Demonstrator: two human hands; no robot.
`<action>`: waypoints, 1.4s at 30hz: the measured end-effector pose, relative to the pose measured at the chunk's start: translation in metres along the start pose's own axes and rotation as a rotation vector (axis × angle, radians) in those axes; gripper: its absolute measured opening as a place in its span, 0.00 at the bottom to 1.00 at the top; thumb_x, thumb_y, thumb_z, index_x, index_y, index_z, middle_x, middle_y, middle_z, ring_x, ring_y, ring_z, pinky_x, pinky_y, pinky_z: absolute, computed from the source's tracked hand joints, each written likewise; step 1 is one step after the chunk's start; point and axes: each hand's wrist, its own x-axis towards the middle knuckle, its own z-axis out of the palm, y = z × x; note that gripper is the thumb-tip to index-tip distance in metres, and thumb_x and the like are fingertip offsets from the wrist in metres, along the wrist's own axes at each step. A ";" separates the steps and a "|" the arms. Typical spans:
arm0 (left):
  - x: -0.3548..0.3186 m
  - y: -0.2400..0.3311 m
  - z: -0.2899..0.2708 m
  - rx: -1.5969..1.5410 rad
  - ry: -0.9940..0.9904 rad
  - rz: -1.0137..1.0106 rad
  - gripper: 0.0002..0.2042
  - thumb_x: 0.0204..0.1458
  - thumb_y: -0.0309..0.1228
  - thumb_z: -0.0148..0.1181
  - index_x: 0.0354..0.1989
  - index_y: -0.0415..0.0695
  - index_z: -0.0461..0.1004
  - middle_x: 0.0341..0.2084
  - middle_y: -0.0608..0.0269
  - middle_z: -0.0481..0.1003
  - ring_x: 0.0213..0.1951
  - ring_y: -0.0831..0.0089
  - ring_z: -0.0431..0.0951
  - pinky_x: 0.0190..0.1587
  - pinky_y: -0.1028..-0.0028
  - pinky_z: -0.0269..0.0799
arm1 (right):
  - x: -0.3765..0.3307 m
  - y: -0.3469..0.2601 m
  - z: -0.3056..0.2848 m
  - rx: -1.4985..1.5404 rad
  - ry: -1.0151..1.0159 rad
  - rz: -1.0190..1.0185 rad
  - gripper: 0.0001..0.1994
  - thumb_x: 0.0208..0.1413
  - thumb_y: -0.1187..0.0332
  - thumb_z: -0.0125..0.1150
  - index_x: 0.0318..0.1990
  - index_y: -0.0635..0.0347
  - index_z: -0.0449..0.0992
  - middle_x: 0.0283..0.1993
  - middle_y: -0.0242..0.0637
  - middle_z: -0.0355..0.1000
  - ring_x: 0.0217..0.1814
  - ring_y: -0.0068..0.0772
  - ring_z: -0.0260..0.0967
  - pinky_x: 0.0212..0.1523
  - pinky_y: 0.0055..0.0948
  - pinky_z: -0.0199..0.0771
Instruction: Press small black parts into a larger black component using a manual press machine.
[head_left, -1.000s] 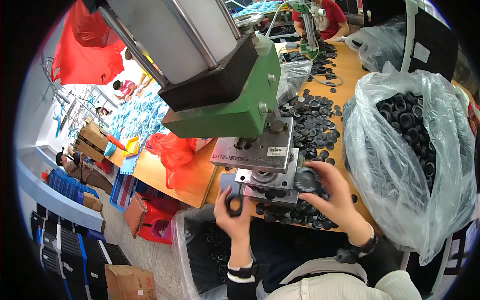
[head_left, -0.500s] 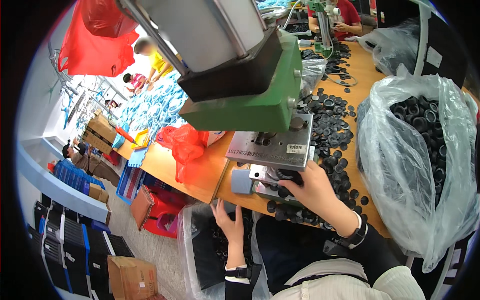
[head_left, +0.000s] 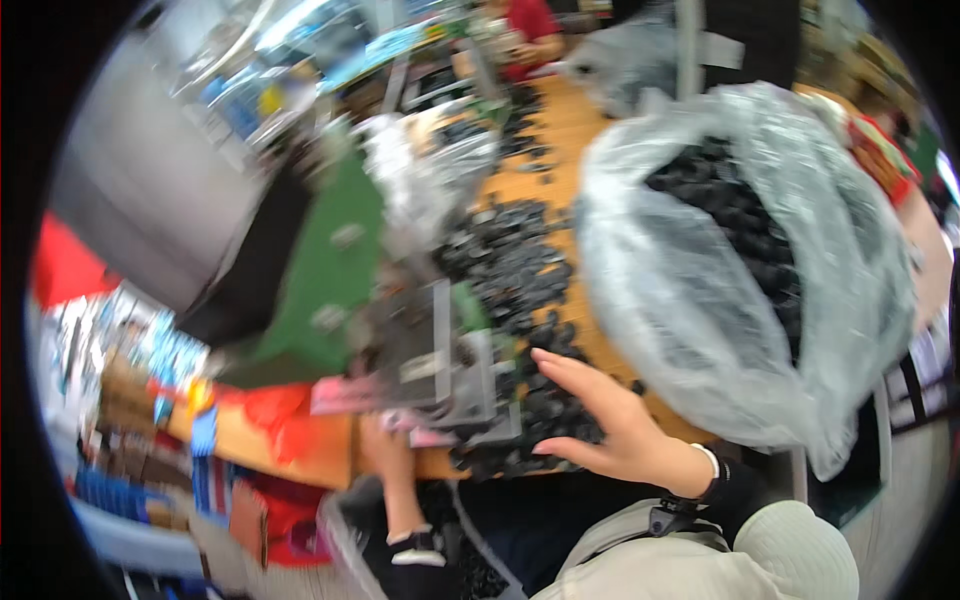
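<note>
while the view is blurred, the right hand [head_left: 610, 425] lies spread, palm down, on a heap of black round parts [head_left: 520, 300].

its fingers are open and flat, gripping nothing, pointing up-left; the heap runs lengthwise along the orange wooden desk [head_left: 300, 450] away from the person. the left hand [head_left: 385, 450] sits under the grey metal plate [head_left: 440, 370] of the green press [head_left: 330, 270]; its grip cannot be told. a crinkled clear plastic bag [head_left: 720, 290] bulges beside it.

Bright, even light fell around my right hand [head_left: 610, 425]; motion blur smeared everything left of it, and edges bent into black.
</note>
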 end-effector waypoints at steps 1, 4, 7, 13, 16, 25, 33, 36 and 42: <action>-0.001 -0.014 -0.004 -0.022 -0.019 0.011 0.11 0.44 0.30 0.59 0.35 0.38 0.73 0.39 0.47 0.72 0.46 0.49 0.70 0.49 0.57 0.64 | -0.008 -0.003 -0.023 -0.025 0.094 0.010 0.32 0.49 0.68 0.67 0.60 0.67 0.61 0.62 0.49 0.62 0.63 0.46 0.61 0.60 0.36 0.62; -0.001 -0.028 -0.011 0.156 0.103 0.003 0.11 0.47 0.29 0.56 0.36 0.35 0.73 0.41 0.44 0.71 0.44 0.46 0.70 0.48 0.56 0.65 | -0.025 -0.001 -0.095 -0.388 0.530 0.100 0.18 0.51 0.74 0.61 0.50 0.65 0.71 0.49 0.44 0.72 0.52 0.43 0.69 0.52 0.34 0.67; 0.002 -0.008 -0.007 0.115 -0.004 -0.028 0.16 0.54 0.29 0.50 0.48 0.34 0.71 0.50 0.40 0.68 0.53 0.43 0.65 0.54 0.54 0.60 | -0.041 0.027 -0.165 -0.318 0.729 0.458 0.16 0.49 0.74 0.61 0.47 0.62 0.73 0.41 0.42 0.73 0.44 0.41 0.71 0.45 0.36 0.69; -0.001 -0.004 0.002 -0.284 0.086 -0.050 0.19 0.61 0.32 0.42 0.55 0.32 0.64 0.54 0.44 0.66 0.57 0.50 0.64 0.58 0.61 0.58 | -0.075 0.106 -0.194 -0.987 0.217 0.502 0.17 0.41 0.68 0.66 0.42 0.60 0.75 0.45 0.40 0.67 0.49 0.46 0.63 0.48 0.40 0.67; -0.006 0.016 -0.006 -0.487 0.271 -0.114 0.21 0.62 0.32 0.40 0.59 0.31 0.60 0.58 0.48 0.63 0.60 0.58 0.61 0.62 0.65 0.53 | -0.075 0.105 -0.190 -1.015 0.143 0.531 0.19 0.38 0.66 0.69 0.41 0.57 0.75 0.47 0.38 0.64 0.51 0.45 0.60 0.50 0.39 0.65; 0.040 0.093 -0.033 -0.893 0.292 -0.159 0.26 0.47 0.23 0.56 0.56 0.38 0.57 0.42 0.58 0.65 0.41 0.69 0.68 0.45 0.71 0.70 | -0.064 0.064 -0.169 -0.192 0.765 0.447 0.14 0.55 0.70 0.59 0.48 0.59 0.71 0.44 0.37 0.67 0.35 0.26 0.68 0.37 0.25 0.70; 0.067 0.185 -0.070 -0.838 0.279 -0.057 0.22 0.38 0.28 0.70 0.43 0.34 0.73 0.39 0.59 0.77 0.40 0.71 0.75 0.46 0.71 0.70 | -0.045 0.001 -0.121 0.173 0.441 0.467 0.25 0.59 0.71 0.48 0.65 0.60 0.58 0.56 0.41 0.61 0.55 0.34 0.62 0.56 0.25 0.58; 0.059 0.173 -0.073 -0.638 0.226 -0.093 0.18 0.38 0.29 0.69 0.39 0.39 0.75 0.32 0.56 0.78 0.31 0.65 0.78 0.37 0.69 0.71 | -0.020 -0.015 -0.086 0.021 0.150 0.244 0.20 0.58 0.72 0.49 0.59 0.62 0.67 0.56 0.40 0.64 0.57 0.33 0.61 0.55 0.27 0.59; 0.042 0.183 -0.084 -0.373 0.311 -0.009 0.18 0.37 0.31 0.69 0.39 0.39 0.74 0.30 0.56 0.77 0.32 0.56 0.76 0.37 0.67 0.70 | 0.014 -0.003 0.029 0.244 -0.096 0.124 0.31 0.42 0.70 0.71 0.56 0.64 0.67 0.49 0.44 0.70 0.50 0.37 0.69 0.48 0.30 0.69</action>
